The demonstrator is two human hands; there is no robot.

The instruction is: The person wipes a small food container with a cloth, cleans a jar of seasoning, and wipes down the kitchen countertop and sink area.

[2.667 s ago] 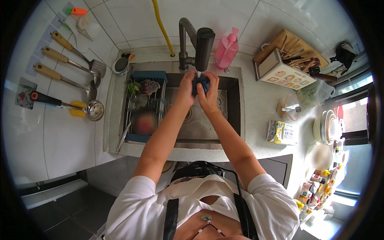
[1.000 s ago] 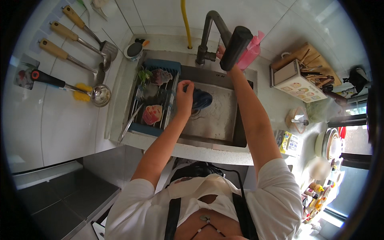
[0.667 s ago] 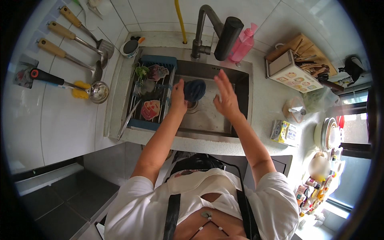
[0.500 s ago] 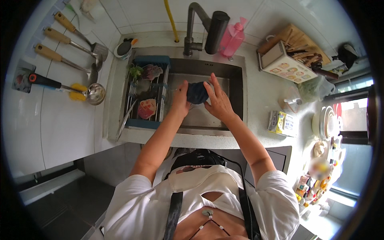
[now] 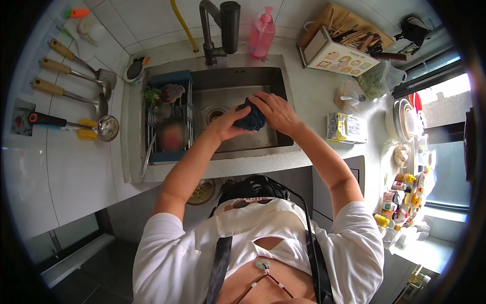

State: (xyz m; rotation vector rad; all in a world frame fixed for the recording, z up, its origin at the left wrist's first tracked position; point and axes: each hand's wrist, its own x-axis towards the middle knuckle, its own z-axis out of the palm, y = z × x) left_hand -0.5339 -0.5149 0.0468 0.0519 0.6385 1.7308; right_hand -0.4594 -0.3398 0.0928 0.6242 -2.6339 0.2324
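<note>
A bunched-up dark blue cloth (image 5: pixel 251 118) is held over the steel sink (image 5: pixel 238 83). My left hand (image 5: pixel 229 124) grips its left side from below, thumb across the front. On the other side my right hand (image 5: pixel 277 114) wraps over its top and right edge. Both hands are closed on the cloth, and some fingertips are hidden behind it. The sink's drain (image 5: pixel 216 113) shows just left of the cloth. Above the back rim, a dark grey faucet (image 5: pixel 230 28) stands with no water visibly running from it.
Across the sink's left end sits a blue-ended rack (image 5: pixel 169 156) with leafy greens (image 5: pixel 153 95) and a blurred reddish item (image 5: pixel 172 136). A pink pump bottle (image 5: pixel 261 34) stands behind. Right counter: utensil holder (image 5: pixel 336 54), yellow-white package (image 5: pixel 346 127). Ladle (image 5: pixel 107 127) and spatulas hang left.
My right hand has gone from extended fingers to wrapping the cloth, which is now more crumpled. The whole view has shifted, bringing the drain into sight.
</note>
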